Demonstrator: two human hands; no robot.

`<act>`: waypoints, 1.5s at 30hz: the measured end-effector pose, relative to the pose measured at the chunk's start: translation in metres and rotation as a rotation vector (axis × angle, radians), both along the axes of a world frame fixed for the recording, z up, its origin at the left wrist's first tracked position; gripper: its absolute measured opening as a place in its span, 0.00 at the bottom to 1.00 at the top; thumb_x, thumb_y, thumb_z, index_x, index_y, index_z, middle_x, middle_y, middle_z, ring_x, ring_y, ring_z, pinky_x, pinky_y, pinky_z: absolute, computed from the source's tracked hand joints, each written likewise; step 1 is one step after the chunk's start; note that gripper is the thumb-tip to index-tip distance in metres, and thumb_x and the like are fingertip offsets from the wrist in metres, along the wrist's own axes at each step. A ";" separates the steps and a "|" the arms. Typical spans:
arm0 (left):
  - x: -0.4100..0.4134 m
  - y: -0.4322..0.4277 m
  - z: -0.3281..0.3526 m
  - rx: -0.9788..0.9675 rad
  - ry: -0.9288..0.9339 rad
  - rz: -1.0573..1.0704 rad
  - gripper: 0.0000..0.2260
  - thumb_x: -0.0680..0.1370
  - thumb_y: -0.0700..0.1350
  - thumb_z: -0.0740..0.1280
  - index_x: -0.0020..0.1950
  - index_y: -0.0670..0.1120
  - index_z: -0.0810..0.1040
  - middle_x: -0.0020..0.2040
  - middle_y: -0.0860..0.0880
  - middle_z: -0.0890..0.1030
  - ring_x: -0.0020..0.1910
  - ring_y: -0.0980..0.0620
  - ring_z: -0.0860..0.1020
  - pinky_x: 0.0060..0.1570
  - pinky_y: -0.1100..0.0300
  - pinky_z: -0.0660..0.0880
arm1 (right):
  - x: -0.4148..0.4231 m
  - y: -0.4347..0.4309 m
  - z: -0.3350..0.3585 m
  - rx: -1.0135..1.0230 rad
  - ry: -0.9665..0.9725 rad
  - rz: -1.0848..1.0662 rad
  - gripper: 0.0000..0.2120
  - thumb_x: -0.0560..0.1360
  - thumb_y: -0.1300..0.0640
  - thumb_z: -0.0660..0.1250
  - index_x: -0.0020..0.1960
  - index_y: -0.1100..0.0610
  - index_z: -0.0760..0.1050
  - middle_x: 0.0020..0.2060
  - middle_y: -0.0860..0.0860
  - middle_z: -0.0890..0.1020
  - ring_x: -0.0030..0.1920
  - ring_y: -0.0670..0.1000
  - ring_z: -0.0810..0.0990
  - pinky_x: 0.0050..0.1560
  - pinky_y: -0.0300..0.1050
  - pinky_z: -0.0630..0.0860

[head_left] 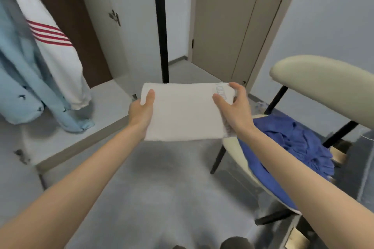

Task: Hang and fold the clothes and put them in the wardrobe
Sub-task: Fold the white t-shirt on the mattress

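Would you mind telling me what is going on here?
A person holds a folded white garment flat between both hands, the left hand at one end, the right hand at the other, before the open wardrobe. A light blue garment and a red-striped white garment hang inside. A deep blue garment lies crumpled on the chair.

Nothing is really reading as text here tbh. The folded white garment (182, 111) is showing a pale grey printed patch (220, 92) at its far right corner, right by the right hand (236, 107). It's looking like blocky letters, but it's blurring out too much to make out a single character.
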State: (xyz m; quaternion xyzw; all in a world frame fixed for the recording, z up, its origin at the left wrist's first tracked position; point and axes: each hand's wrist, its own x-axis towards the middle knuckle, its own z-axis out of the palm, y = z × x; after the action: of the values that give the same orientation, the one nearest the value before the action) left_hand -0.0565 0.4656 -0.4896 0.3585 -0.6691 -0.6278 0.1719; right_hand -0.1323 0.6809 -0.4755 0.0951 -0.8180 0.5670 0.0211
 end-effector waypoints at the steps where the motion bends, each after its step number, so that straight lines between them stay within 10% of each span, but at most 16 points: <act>1: 0.002 -0.016 0.019 -0.007 0.000 0.010 0.14 0.78 0.60 0.60 0.46 0.50 0.74 0.42 0.53 0.79 0.41 0.49 0.78 0.41 0.57 0.75 | 0.000 -0.015 0.018 -0.022 -0.010 0.021 0.26 0.74 0.49 0.68 0.69 0.49 0.63 0.53 0.43 0.75 0.51 0.46 0.75 0.49 0.36 0.71; 6: 0.019 -0.085 0.130 -0.048 0.016 0.071 0.18 0.77 0.62 0.60 0.55 0.49 0.74 0.55 0.48 0.79 0.53 0.44 0.78 0.57 0.49 0.75 | 0.011 -0.083 0.122 -0.135 -0.066 0.112 0.30 0.74 0.49 0.69 0.70 0.46 0.57 0.57 0.50 0.76 0.56 0.53 0.78 0.60 0.55 0.75; 12: 0.048 -0.152 0.270 -0.085 0.058 0.139 0.24 0.77 0.61 0.61 0.62 0.44 0.75 0.58 0.47 0.78 0.56 0.43 0.77 0.59 0.47 0.74 | 0.023 -0.154 0.252 -0.200 -0.029 0.202 0.30 0.74 0.48 0.68 0.70 0.45 0.56 0.51 0.43 0.75 0.54 0.50 0.78 0.50 0.41 0.73; 22: 0.054 -0.250 0.420 -0.198 0.225 0.228 0.16 0.77 0.59 0.62 0.49 0.47 0.75 0.42 0.52 0.78 0.39 0.54 0.76 0.35 0.61 0.71 | 0.004 -0.265 0.394 -0.299 0.158 0.386 0.29 0.76 0.51 0.66 0.71 0.48 0.55 0.56 0.50 0.75 0.50 0.47 0.79 0.43 0.34 0.76; 27: 0.031 -0.300 0.476 -0.282 0.263 0.287 0.18 0.77 0.61 0.62 0.50 0.47 0.76 0.47 0.50 0.79 0.46 0.49 0.78 0.48 0.56 0.73 | -0.031 -0.323 0.445 -0.369 0.215 0.473 0.27 0.77 0.53 0.65 0.71 0.48 0.55 0.54 0.45 0.72 0.52 0.46 0.78 0.50 0.41 0.77; 32: -0.001 -0.352 0.524 -0.304 0.315 0.333 0.17 0.76 0.59 0.64 0.39 0.47 0.75 0.41 0.50 0.79 0.42 0.48 0.78 0.47 0.55 0.75 | -0.076 -0.384 0.491 -0.382 0.260 0.531 0.27 0.76 0.53 0.65 0.70 0.49 0.57 0.48 0.38 0.71 0.53 0.47 0.76 0.57 0.47 0.73; 45: -0.085 -0.525 0.621 -0.411 0.247 0.411 0.20 0.76 0.60 0.64 0.52 0.43 0.73 0.42 0.49 0.78 0.39 0.49 0.77 0.38 0.57 0.72 | -0.172 -0.569 0.577 -0.455 0.160 0.565 0.17 0.74 0.54 0.65 0.59 0.48 0.61 0.47 0.45 0.73 0.54 0.55 0.76 0.58 0.55 0.75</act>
State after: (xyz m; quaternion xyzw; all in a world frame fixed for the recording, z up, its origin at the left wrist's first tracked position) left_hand -0.1417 -0.0593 0.1314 0.3648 -0.6696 -0.4704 0.4441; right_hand -0.3046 0.1122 0.1014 0.3540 -0.6084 0.7085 -0.0516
